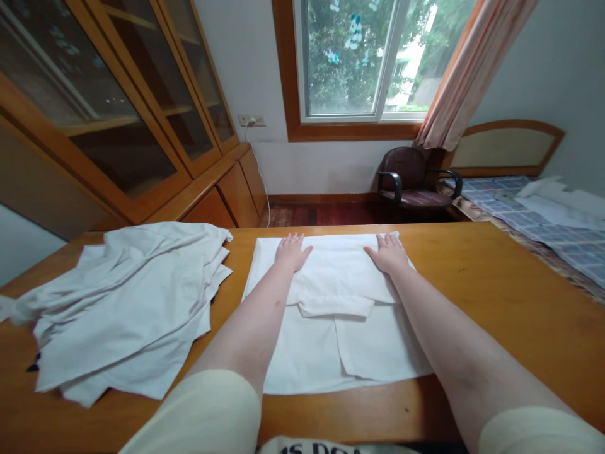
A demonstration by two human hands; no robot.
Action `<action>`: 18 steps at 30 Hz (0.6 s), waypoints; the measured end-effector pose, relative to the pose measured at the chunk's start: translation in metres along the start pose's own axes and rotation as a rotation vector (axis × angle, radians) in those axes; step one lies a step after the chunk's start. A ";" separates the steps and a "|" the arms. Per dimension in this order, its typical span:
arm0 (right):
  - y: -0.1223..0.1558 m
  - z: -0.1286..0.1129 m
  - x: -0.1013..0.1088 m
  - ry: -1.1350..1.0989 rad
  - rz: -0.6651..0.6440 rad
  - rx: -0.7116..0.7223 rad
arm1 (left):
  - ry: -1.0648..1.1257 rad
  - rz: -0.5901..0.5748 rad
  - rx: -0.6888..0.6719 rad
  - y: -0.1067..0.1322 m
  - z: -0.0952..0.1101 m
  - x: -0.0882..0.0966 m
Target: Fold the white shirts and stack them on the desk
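White garment (340, 274) is lying flat near the middle of the wooden table (482, 284), its upper edge close to the table's far edge. Top part's folded down over the rest, with a narrow flap poking out below the fold, and under that you can see two layers overlapping. Left hand (292, 252) is palm-down on the upper part toward the table's left, right hand (391, 254) is doing the same toward the table's right. Fingers on both are stretched out and a bit spread, thumbs angled in toward each other, just resting on the cloth and not pinching anything. Pale yellow sleeves (210, 410) reach in over the table's near edge. Left end of the table has a messy heap of white clothes (127, 302), well apart from the garment. Past the table's far edge there's a dark red armchair (406, 170), plus a window (340, 69) with a pink curtain (477, 69). Wooden cabinet (231, 192) with glass doors is beyond the table's left end, and a bed (520, 224) with a checked cover is off past its right side.
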State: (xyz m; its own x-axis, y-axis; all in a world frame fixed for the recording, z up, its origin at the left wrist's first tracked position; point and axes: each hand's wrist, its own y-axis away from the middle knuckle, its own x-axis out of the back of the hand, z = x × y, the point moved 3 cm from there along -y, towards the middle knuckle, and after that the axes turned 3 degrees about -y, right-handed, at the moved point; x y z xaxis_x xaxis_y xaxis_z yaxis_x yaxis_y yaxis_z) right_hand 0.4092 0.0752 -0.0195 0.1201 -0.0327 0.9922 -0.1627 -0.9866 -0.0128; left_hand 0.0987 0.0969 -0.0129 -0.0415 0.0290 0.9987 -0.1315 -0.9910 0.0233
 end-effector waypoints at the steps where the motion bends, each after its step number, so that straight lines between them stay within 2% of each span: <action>1: 0.000 0.000 0.000 -0.003 0.004 0.000 | -0.007 0.002 0.043 0.004 -0.016 0.001; 4: 0.001 -0.001 0.001 -0.011 0.006 0.006 | -0.026 0.020 0.150 0.016 -0.052 0.002; 7: 0.002 -0.002 0.002 -0.015 0.004 0.014 | -0.036 0.035 0.172 0.025 -0.068 0.002; 14: 0.004 -0.005 0.008 -0.017 0.002 -0.026 | -0.041 0.056 0.177 0.027 -0.067 -0.002; 16: 0.007 -0.019 0.014 0.008 0.054 -0.037 | -0.052 0.063 0.178 0.028 -0.066 0.000; 17: 0.010 -0.031 0.017 0.020 0.090 -0.005 | -0.054 0.065 0.179 0.029 -0.066 0.000; 18: 0.013 -0.049 0.020 0.025 0.114 0.085 | -0.054 0.066 0.179 0.030 -0.065 0.001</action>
State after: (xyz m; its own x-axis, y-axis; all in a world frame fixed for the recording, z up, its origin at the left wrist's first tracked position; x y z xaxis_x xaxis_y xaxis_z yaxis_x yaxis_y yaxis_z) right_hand 0.3614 0.0692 0.0060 0.0810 -0.1425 0.9865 -0.0902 -0.9867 -0.1351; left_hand 0.0299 0.0762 -0.0142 0.0097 -0.0388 0.9992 0.0485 -0.9981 -0.0393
